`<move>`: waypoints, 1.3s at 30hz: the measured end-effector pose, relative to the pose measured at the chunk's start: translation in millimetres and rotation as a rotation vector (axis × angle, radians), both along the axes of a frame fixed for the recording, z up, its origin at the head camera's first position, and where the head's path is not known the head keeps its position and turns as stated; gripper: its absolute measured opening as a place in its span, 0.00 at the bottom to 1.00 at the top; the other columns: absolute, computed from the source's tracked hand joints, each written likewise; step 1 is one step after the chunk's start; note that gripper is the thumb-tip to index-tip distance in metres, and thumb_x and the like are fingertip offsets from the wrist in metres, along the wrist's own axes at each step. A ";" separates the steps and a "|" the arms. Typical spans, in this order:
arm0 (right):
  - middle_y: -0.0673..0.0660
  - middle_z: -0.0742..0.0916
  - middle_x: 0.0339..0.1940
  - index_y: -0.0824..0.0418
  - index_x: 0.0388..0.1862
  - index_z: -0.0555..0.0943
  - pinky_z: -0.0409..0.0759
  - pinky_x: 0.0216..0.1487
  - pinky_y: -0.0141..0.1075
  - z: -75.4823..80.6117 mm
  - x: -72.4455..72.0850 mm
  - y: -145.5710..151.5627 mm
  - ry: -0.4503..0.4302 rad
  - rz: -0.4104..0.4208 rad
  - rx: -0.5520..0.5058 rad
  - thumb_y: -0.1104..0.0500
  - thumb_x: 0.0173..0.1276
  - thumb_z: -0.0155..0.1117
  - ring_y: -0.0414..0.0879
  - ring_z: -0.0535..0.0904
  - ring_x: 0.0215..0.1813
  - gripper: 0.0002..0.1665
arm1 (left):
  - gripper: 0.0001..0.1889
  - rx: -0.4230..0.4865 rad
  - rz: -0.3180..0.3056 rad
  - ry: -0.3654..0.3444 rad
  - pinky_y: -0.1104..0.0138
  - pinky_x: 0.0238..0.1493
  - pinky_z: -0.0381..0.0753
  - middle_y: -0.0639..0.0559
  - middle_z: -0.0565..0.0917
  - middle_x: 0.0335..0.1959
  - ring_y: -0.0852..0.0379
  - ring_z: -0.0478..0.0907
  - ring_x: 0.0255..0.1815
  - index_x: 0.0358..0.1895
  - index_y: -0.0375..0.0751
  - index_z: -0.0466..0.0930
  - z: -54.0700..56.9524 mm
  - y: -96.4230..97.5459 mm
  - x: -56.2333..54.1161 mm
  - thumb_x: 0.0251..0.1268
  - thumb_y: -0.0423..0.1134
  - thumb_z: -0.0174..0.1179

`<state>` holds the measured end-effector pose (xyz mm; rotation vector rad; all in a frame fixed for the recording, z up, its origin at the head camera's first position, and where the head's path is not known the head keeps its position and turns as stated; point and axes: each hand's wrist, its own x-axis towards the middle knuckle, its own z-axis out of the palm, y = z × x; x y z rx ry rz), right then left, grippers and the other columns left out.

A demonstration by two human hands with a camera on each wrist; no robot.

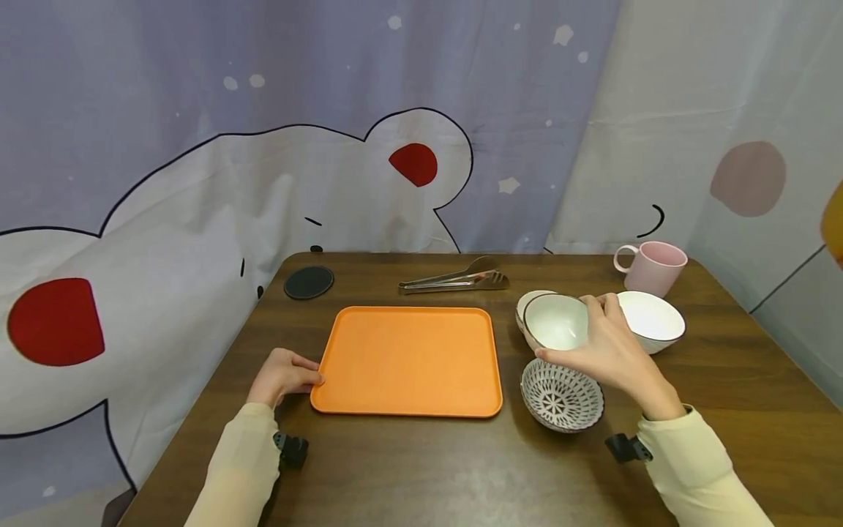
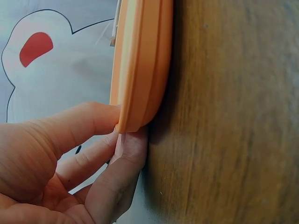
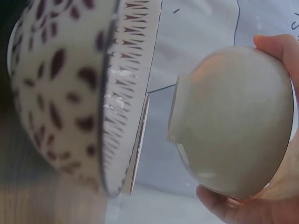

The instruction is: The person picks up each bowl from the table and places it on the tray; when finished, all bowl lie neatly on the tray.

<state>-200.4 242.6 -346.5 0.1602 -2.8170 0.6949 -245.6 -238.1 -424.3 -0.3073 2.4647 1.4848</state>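
At the orange tray's [image 1: 408, 359] left edge, my left hand [image 1: 285, 375] pinches the rim; the left wrist view has the thumb on top and fingers beneath the tray edge [image 2: 145, 70]. My right hand [image 1: 609, 348] grips a pale green bowl [image 1: 558, 322] by its rim, thumb and fingers on opposite sides. The right wrist view shows this bowl [image 3: 233, 121] raised and apart from the patterned bowl [image 3: 60, 98]. That patterned bowl [image 1: 562, 395] stands on the table just right of the tray. Another bowl [image 1: 525, 306] is partly hidden behind the green one.
A white bowl [image 1: 648, 316] with a dark rim stands right of my right hand, with a pink mug [image 1: 655, 267] behind it. Metal tongs [image 1: 454, 279] lie behind the tray. A black round coaster [image 1: 309, 282] lies at the back left of the wooden table [image 1: 408, 468].
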 end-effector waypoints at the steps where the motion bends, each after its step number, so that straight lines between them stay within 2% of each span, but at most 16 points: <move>1: 0.68 0.67 0.54 0.71 0.66 0.64 0.79 0.44 0.52 -0.1 -0.7 -1.2 -0.001 -0.001 -0.001 0.28 0.42 0.75 0.60 0.72 0.49 0.65 | 0.18 0.001 0.000 0.001 0.60 0.38 0.88 0.29 0.84 0.43 0.53 0.86 0.31 0.48 0.17 0.80 0.0 -0.1 0.1 0.53 0.23 0.68; 7: 0.69 0.66 0.56 0.72 0.68 0.63 0.80 0.45 0.54 -2.3 -5.4 -8.6 -0.021 0.011 0.000 0.26 0.41 0.74 0.62 0.72 0.49 0.68 | 0.18 0.003 -0.004 -0.004 0.61 0.38 0.88 0.28 0.83 0.43 0.54 0.86 0.31 0.49 0.17 0.79 -0.6 -0.1 1.3 0.54 0.23 0.67; 15: 0.71 0.66 0.56 0.73 0.67 0.63 0.79 0.47 0.58 -6.0 -13.8 -19.2 -0.028 0.023 -0.006 0.27 0.39 0.76 0.64 0.66 0.54 0.70 | 0.18 -0.005 0.003 -0.020 0.60 0.39 0.88 0.28 0.82 0.45 0.54 0.86 0.33 0.50 0.17 0.78 -0.2 0.0 1.9 0.55 0.24 0.67; 23: 0.66 0.66 0.52 0.68 0.67 0.64 0.79 0.49 0.56 -4.4 -21.5 -35.3 -0.041 0.025 -0.035 0.28 0.38 0.77 0.61 0.66 0.54 0.67 | 0.18 -0.006 0.011 -0.013 0.60 0.40 0.88 0.28 0.81 0.45 0.54 0.85 0.33 0.50 0.17 0.78 -0.8 -0.6 3.2 0.56 0.24 0.66; 30: 0.69 0.67 0.57 0.67 0.69 0.62 0.80 0.48 0.56 0.2 -24.4 -48.4 -0.097 0.027 -0.047 0.27 0.39 0.75 0.63 0.68 0.55 0.68 | 0.19 0.000 0.014 -0.007 0.60 0.40 0.88 0.29 0.81 0.45 0.55 0.85 0.33 0.50 0.17 0.78 0.6 0.1 3.9 0.56 0.24 0.66; 35: 0.70 0.71 0.56 0.68 0.69 0.62 0.76 0.51 0.57 1.8 -28.1 -55.0 -0.071 0.050 -0.047 0.31 0.39 0.77 0.62 0.65 0.58 0.67 | 0.18 0.003 0.014 0.000 0.61 0.39 0.88 0.28 0.81 0.46 0.55 0.85 0.32 0.49 0.17 0.78 0.9 0.4 3.2 0.56 0.24 0.66; 39: 0.69 0.71 0.55 0.67 0.69 0.63 0.79 0.49 0.55 2.8 -29.8 -61.6 -0.077 0.063 -0.059 0.30 0.38 0.77 0.61 0.67 0.57 0.67 | 0.17 0.010 0.015 -0.001 0.60 0.39 0.88 0.28 0.82 0.45 0.54 0.85 0.33 0.49 0.17 0.79 1.2 0.9 3.6 0.56 0.24 0.66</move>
